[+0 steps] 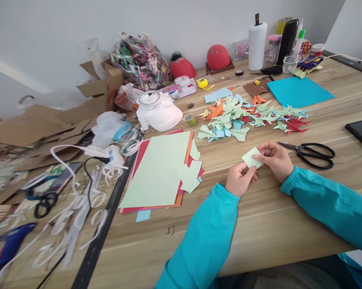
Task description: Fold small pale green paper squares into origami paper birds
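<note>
Between my two hands is a small square of pale green paper [251, 157], held just above the wooden table. My left hand [240, 178] pinches its lower edge with the thumb on top. On the right side, my right hand [274, 159] grips the paper's corner between thumb and fingers. Black-handled scissors [312, 152] lie just right of my right hand. Behind the hands spreads a pile of folded paper cranes [229, 116] in green, orange, blue and red. Left of my left hand lies a stack of coloured paper sheets [159, 168], with loose green pieces [190, 176] at its right edge.
A phone [361, 134] lies at the right edge, and blue sheets [301, 91] lie behind the cranes. Further left are a power strip [113, 156] with cables, a blue glue gun [14, 243] and cardboard [36, 124]. Bottles, including a white one [257, 47], stand along the back.
</note>
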Tool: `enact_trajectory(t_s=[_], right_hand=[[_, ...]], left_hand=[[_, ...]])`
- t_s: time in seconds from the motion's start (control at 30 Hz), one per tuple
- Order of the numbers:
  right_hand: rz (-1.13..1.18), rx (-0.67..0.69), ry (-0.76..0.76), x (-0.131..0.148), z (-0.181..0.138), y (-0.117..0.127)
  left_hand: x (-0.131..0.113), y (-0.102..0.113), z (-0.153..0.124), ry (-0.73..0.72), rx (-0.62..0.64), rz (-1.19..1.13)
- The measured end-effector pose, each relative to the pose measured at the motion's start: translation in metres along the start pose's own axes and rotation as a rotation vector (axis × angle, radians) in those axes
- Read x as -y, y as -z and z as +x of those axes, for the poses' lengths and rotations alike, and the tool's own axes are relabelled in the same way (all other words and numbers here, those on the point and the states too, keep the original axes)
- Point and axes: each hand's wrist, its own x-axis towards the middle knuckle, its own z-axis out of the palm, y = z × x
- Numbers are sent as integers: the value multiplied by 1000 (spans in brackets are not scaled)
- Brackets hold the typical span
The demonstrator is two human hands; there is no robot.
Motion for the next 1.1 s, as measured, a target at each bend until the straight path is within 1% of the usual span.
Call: enact_trajectory(t_s=[0.4,0.63,0.8,1.1], right_hand=[[0,-39,-15,1,2,1],[26,-52,-19,-1,4,3],[11,-75,-24,-2,5,3],[28,-103,-24,-1,6,4]], left_hand=[[0,2,0,-18,49,-14],[1,2,0,-21,34,16],[2,3,1,-26,64,-8],[2,3,0,-28,65,-28]])
